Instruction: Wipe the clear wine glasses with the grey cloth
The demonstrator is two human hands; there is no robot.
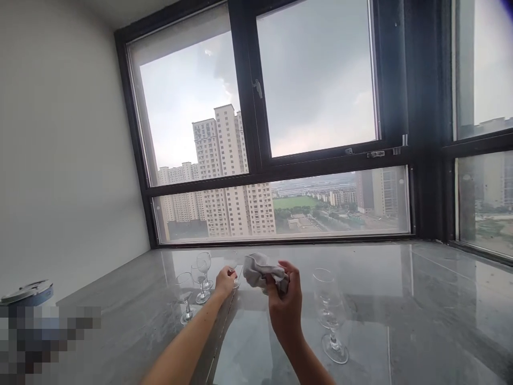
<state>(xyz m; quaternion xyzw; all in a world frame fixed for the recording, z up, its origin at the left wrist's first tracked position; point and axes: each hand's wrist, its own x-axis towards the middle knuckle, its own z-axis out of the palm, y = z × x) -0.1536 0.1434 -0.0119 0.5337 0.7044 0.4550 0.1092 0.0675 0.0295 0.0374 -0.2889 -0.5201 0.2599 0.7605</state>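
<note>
My left hand (224, 280) is closed round a clear wine glass (233, 266), holding it above the grey marble counter (401, 299). My right hand (285, 299) grips a bunched grey cloth (258, 270) pressed against that glass. Left of my left hand stand three small wine glasses: one at the back (204, 267), one just in front of it (199, 283) and one nearer me (185, 297). A larger wine glass (331, 315) stands upright to the right of my right hand.
The counter runs along a big dark-framed window (252, 133) with high-rise blocks outside. A white wall (60, 160) closes the left side. A round blue-and-grey object (28, 293) lies at the far left above a pixelated patch.
</note>
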